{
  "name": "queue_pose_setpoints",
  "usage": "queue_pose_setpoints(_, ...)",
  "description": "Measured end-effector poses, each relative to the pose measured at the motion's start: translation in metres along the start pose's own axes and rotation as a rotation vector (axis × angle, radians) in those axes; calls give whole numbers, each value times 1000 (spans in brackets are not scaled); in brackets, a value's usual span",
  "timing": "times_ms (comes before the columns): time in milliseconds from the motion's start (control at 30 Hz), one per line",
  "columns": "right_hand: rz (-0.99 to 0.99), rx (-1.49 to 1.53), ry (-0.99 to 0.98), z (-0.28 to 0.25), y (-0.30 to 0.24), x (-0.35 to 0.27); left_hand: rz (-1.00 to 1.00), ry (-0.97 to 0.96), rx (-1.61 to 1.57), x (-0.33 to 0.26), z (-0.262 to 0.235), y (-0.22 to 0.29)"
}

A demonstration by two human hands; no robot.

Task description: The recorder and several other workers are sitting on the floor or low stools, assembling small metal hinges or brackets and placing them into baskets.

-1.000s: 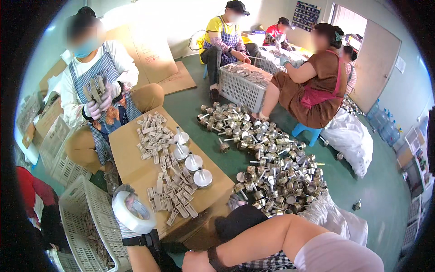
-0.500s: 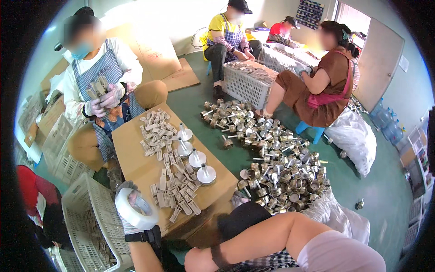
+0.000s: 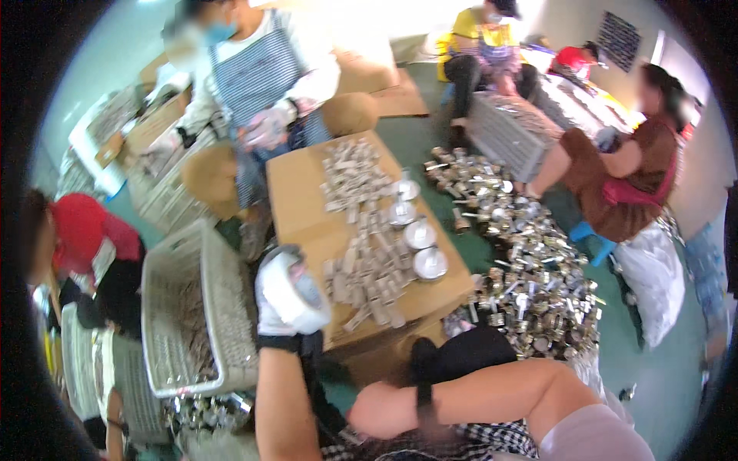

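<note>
My left hand (image 3: 270,296), in a pale glove with a black cuff, grips a wide roll of whitish tape (image 3: 311,307) beside the near left corner of a cardboard-topped table (image 3: 296,180). On the table lie many flat grey-beige clip-like pieces (image 3: 377,265). A row of round silvery discs (image 3: 430,263), some with upright stems, runs along its right side. My right forearm lies across the lower right, with a dark band at the wrist. My right hand (image 3: 377,409) is low by the checked cloth on my lap; its fingers are hidden and blurred.
White crate (image 3: 154,315) with grey-beige pieces stands left of my hand. Shiny metal parts (image 3: 530,276) cover the floor right of the table. A co-worker in a checked apron (image 3: 257,73) sits across; others sit around. A white sack (image 3: 653,280) lies at right.
My view has swung left and down, so everything sits farther right. My left hand keeps the tape. The co-worker opposite, who held several clip-like pieces, now has hands apart, one out by the crates.
</note>
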State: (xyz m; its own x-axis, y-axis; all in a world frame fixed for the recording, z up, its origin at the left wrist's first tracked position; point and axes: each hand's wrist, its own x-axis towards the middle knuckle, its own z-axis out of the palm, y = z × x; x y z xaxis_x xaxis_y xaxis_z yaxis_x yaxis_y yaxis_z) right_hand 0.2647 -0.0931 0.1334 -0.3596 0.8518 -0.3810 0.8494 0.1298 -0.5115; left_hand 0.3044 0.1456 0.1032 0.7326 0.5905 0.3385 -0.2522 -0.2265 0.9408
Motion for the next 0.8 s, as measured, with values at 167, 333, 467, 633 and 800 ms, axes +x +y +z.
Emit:
queue_pose_setpoints(167, -16, 38, -58, -18, -6, -14, 1, 46, -335, 3, 6, -5)
queue_pose_setpoints(333, -58, 48, -26, -17, -1, -14, -404, 103, -1058, 5, 15, 19)
queue_pose_setpoints(467, -37, 53, -56, -20, -2, -16, -463, 224, -965, 5, 18, 25)
queue_pose_setpoints(633, -22, 60, -25, -19, -1, -18, -457, 210, -961, 8, 19, 18)
queue_pose_setpoints(800, -24, 60, -23, -16, -1, -18, -408, 163, -906, 11, 15, 11)
